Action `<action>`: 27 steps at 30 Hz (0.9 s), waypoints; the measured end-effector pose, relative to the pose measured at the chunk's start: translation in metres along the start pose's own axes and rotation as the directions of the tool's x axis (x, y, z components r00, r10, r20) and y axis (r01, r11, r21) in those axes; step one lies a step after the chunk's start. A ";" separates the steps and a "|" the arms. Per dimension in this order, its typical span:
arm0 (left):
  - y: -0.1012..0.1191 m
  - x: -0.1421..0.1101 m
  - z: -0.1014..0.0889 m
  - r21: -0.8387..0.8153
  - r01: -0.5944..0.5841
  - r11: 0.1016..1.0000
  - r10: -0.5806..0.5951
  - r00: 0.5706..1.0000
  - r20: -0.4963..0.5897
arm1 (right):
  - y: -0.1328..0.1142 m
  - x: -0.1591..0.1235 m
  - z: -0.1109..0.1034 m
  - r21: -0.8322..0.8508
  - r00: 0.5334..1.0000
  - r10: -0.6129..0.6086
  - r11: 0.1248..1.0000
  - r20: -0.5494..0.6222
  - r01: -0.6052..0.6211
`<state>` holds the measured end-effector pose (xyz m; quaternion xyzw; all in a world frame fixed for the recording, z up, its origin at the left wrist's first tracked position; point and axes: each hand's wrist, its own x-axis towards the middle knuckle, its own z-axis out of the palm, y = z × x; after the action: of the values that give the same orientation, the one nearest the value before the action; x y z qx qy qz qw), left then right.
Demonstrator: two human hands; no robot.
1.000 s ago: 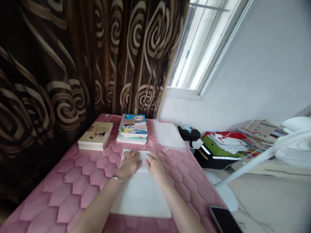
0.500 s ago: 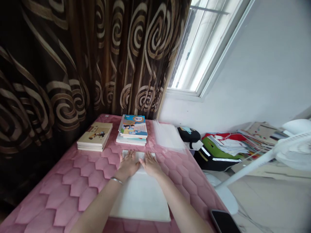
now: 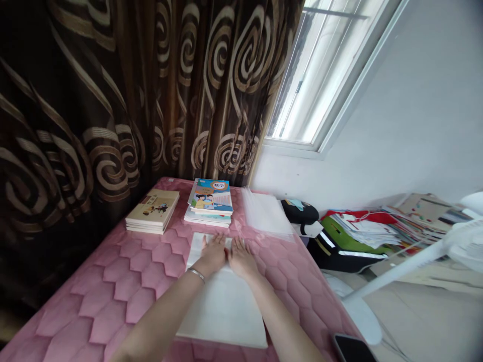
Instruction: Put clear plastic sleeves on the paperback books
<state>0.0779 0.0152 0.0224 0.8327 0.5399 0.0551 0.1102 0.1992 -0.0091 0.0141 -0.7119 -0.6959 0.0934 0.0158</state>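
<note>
A white open book [image 3: 222, 311] lies flat on the pink quilted table cover [image 3: 128, 281] in front of me. My left hand [image 3: 213, 255] rests palm down on its far part, fingers stretched out, a bracelet on the wrist. My right hand [image 3: 240, 257] lies flat right beside it, fingers stretched too, the two hands touching side by side. Neither hand grips anything.
A beige book stack [image 3: 153, 210] and a colourful textbook stack [image 3: 210, 201] sit at the table's far end. Clear plastic sheets [image 3: 266, 217] lie to the right. A dark phone [image 3: 352, 348] lies near the right front corner. Brown curtain behind; bags, papers and a white fan stand on the right.
Both hands have slid closer together along the far part of the white book, from slightly apart to touching. The view has shifted a little to the right.
</note>
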 end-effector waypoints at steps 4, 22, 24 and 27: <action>-0.002 0.001 0.004 0.011 -0.001 1.000 0.001 1.000 0.004 | 0.000 0.000 -0.001 -0.006 1.000 -0.005 1.000 0.001 0.005; -0.049 -0.013 -0.008 0.130 0.207 0.970 -0.203 0.978 -0.047 | 0.000 0.000 -0.001 0.040 0.999 0.031 0.999 0.008 -0.031; -0.048 -0.013 -0.007 0.122 0.103 0.987 -0.096 0.994 -0.061 | 0.000 0.000 -0.003 0.044 0.999 0.030 0.999 0.026 -0.031; -0.050 -0.013 -0.006 0.090 -0.052 0.995 0.055 0.998 -0.033 | -0.003 0.003 -0.009 0.048 0.997 0.038 0.998 0.066 -0.041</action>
<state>0.0268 0.0243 0.0163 0.8499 0.5211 0.0487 0.0616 0.1978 -0.0048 0.0231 -0.7215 -0.6792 0.1340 0.0091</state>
